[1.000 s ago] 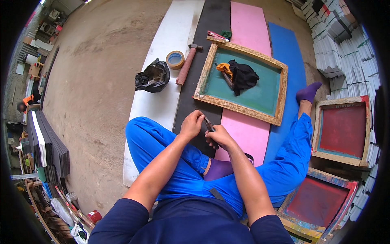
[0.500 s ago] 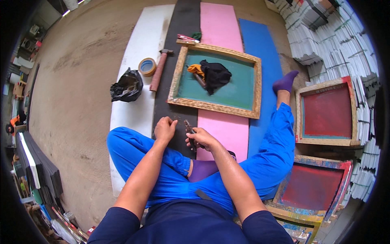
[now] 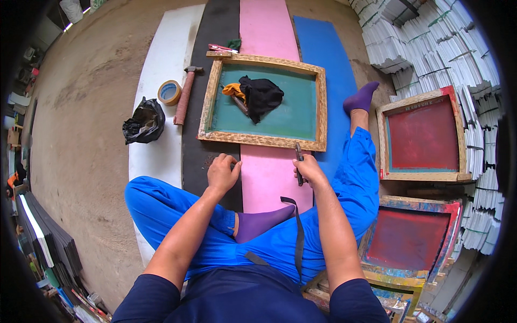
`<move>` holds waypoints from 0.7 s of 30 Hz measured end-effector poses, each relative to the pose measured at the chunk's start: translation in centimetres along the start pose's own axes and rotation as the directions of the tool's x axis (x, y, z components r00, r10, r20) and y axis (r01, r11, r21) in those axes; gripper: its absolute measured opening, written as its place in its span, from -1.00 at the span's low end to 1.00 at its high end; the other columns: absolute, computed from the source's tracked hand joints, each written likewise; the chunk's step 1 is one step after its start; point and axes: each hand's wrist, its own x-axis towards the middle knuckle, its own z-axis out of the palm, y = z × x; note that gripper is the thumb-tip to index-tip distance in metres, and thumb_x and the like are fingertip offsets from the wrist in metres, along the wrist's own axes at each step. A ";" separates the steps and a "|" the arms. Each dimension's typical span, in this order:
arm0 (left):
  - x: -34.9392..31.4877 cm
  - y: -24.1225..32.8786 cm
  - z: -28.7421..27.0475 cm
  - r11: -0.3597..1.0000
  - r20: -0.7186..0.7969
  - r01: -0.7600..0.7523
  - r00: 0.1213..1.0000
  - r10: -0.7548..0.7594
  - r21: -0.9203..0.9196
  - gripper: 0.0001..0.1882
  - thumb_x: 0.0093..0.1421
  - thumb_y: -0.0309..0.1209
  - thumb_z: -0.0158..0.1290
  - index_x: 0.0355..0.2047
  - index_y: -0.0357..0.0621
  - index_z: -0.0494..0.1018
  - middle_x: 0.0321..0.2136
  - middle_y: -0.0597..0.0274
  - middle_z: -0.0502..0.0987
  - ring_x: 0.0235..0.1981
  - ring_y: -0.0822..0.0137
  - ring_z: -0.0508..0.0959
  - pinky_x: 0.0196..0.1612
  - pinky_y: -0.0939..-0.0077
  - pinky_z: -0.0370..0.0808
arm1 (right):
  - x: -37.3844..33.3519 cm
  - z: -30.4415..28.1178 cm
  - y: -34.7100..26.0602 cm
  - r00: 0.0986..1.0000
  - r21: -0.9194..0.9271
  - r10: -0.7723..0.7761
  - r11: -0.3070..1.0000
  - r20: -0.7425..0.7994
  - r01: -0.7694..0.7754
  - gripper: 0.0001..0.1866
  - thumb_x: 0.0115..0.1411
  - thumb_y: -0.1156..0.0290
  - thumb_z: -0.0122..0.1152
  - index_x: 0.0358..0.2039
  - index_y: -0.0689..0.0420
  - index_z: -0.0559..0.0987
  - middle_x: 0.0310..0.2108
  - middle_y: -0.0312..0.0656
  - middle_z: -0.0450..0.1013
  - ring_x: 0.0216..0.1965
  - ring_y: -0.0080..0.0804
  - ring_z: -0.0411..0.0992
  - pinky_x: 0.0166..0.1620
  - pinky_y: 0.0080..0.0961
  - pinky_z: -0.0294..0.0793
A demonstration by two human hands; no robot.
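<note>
My right hand (image 3: pixel 309 170) is closed round dark-handled pliers (image 3: pixel 299 161). Their jaws point away from me and reach the near edge of a wooden screen-printing frame (image 3: pixel 260 140) with green mesh. My left hand (image 3: pixel 222 173) is curled, thumb toward its fingers, over the border of the black and pink mats; anything inside it is hidden. Just left of its fingertips lie several tiny dark bits (image 3: pixel 209 160), perhaps staples, on the black mat. A black cloth (image 3: pixel 260 97) and an orange cloth (image 3: pixel 233 90) rest on the mesh, partly covering a stick-like tool (image 3: pixel 240 105).
Left of the frame lie a hammer (image 3: pixel 186 97), a tape roll (image 3: pixel 169 92) and a black plastic bag (image 3: pixel 144 121). A red-handled tool (image 3: pixel 222 49) sits beyond. Two red-mesh frames (image 3: pixel 383 145) and paper stacks (image 3: pixel 447 64) stand right. A black strap (image 3: pixel 299 242) crosses my lap.
My right hand has carried the pliers rightward, away from my left hand, to the frame's near edge. My left hand now sits right of the tiny bits. The view has shifted slightly right.
</note>
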 end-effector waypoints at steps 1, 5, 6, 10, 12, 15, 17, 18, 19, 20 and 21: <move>0.0 0.2 0.2 1.000 0.007 -0.006 1.000 0.006 -0.006 -0.78 0.17 -0.21 0.24 -0.47 -0.07 0.57 -0.37 0.14 0.54 -0.24 0.03 0.57 -0.18 0.11 0.53 | 0.2 -0.3 0.2 1.000 0.008 0.007 1.000 -0.003 -0.007 -0.78 0.33 0.31 0.16 -0.19 0.21 0.48 -0.46 -0.22 0.51 -0.52 -0.44 0.53 -0.57 -0.42 0.39; 0.0 0.5 0.6 1.000 0.025 -0.018 1.000 0.018 -0.024 -0.78 0.17 -0.22 0.24 -0.48 -0.07 0.57 -0.37 0.14 0.54 -0.24 0.03 0.57 -0.18 0.11 0.53 | 0.7 -0.8 0.4 1.000 0.002 0.028 1.000 0.009 -0.028 -0.82 0.33 0.33 0.16 -0.22 0.18 0.46 -0.48 -0.24 0.50 -0.53 -0.44 0.52 -0.59 -0.41 0.36; 0.0 0.4 0.7 0.999 0.026 -0.018 0.999 0.019 -0.027 -0.79 0.17 -0.22 0.24 -0.48 -0.07 0.57 -0.37 0.14 0.55 -0.24 0.03 0.57 -0.18 0.11 0.53 | 0.7 -0.9 0.2 0.999 -0.009 0.033 0.999 0.017 -0.033 -0.83 0.33 0.34 0.15 -0.23 0.17 0.46 -0.49 -0.24 0.49 -0.53 -0.44 0.52 -0.59 -0.41 0.36; 0.0 0.3 0.4 1.000 0.019 -0.009 1.000 0.010 -0.019 -0.78 0.17 -0.22 0.24 -0.48 -0.07 0.57 -0.37 0.14 0.55 -0.25 0.03 0.58 -0.19 0.11 0.54 | 0.7 -0.8 -0.7 0.999 -0.024 0.042 0.999 0.026 -0.041 -0.85 0.33 0.35 0.15 -0.23 0.15 0.45 -0.49 -0.24 0.48 -0.53 -0.42 0.51 -0.59 -0.38 0.37; 0.0 0.1 0.3 1.000 0.013 -0.004 1.000 0.004 -0.011 -0.78 0.16 -0.23 0.24 -0.48 -0.07 0.56 -0.38 0.15 0.55 -0.25 0.03 0.57 -0.20 0.12 0.54 | 0.7 -0.9 -1.0 0.998 -0.022 0.054 0.998 0.029 -0.053 -0.85 0.33 0.35 0.15 -0.23 0.15 0.44 -0.49 -0.24 0.47 -0.55 -0.42 0.48 -0.58 -0.37 0.38; -0.1 -0.2 0.5 1.000 0.007 -0.001 1.000 0.001 -0.026 -0.79 0.16 -0.24 0.24 -0.49 -0.07 0.56 -0.39 0.15 0.54 -0.26 0.03 0.57 -0.21 0.11 0.54 | 0.7 -0.6 -0.8 0.999 -0.025 0.025 0.999 0.027 -0.024 -0.85 0.33 0.35 0.14 -0.26 0.17 0.43 -0.50 -0.24 0.46 -0.58 -0.44 0.43 -0.59 -0.35 0.37; -0.1 -0.3 0.6 0.999 0.007 0.001 1.000 0.000 -0.040 -0.79 0.16 -0.25 0.25 -0.50 -0.07 0.55 -0.39 0.15 0.54 -0.27 0.03 0.57 -0.21 0.11 0.53 | 0.7 -0.1 -0.8 0.998 -0.018 0.062 0.998 -0.016 -0.062 -0.84 0.33 0.35 0.13 -0.26 0.17 0.43 -0.53 -0.25 0.44 -0.61 -0.43 0.40 -0.61 -0.35 0.35; 0.0 -0.3 0.6 0.999 0.006 0.001 1.000 -0.001 -0.047 -0.80 0.16 -0.25 0.25 -0.50 -0.07 0.55 -0.39 0.15 0.53 -0.27 0.03 0.57 -0.21 0.11 0.53 | 0.7 0.2 -0.7 0.996 -0.014 0.080 0.997 -0.037 -0.081 -0.84 0.33 0.35 0.12 -0.26 0.18 0.42 -0.55 -0.25 0.43 -0.63 -0.43 0.38 -0.63 -0.35 0.34; 0.0 -0.3 0.6 0.999 0.000 -0.003 1.000 0.003 -0.052 -0.80 0.16 -0.26 0.25 -0.50 -0.08 0.55 -0.39 0.15 0.53 -0.27 0.03 0.57 -0.21 0.11 0.53 | 0.8 0.5 -0.7 0.995 -0.033 0.064 0.997 -0.073 -0.067 -0.84 0.33 0.35 0.12 -0.26 0.19 0.44 -0.57 -0.25 0.43 -0.64 -0.42 0.38 -0.64 -0.34 0.34; 0.1 -0.3 0.7 0.998 -0.007 -0.008 1.000 0.008 -0.056 -0.80 0.16 -0.26 0.24 -0.50 -0.08 0.55 -0.39 0.15 0.53 -0.27 0.03 0.57 -0.21 0.11 0.53 | 0.8 0.8 -0.5 0.993 -0.052 0.047 0.997 -0.109 -0.053 -0.83 0.32 0.34 0.12 -0.26 0.19 0.46 -0.58 -0.24 0.43 -0.65 -0.42 0.39 -0.65 -0.34 0.34; 0.1 -0.3 0.7 0.998 -0.013 -0.013 1.000 0.012 -0.059 -0.80 0.16 -0.26 0.24 -0.50 -0.08 0.54 -0.39 0.16 0.53 -0.27 0.04 0.57 -0.21 0.12 0.53 | 0.8 1.1 -0.3 0.989 -0.072 0.028 0.997 -0.144 -0.039 -0.82 0.32 0.34 0.12 -0.26 0.20 0.47 -0.60 -0.24 0.42 -0.67 -0.41 0.39 -0.66 -0.33 0.34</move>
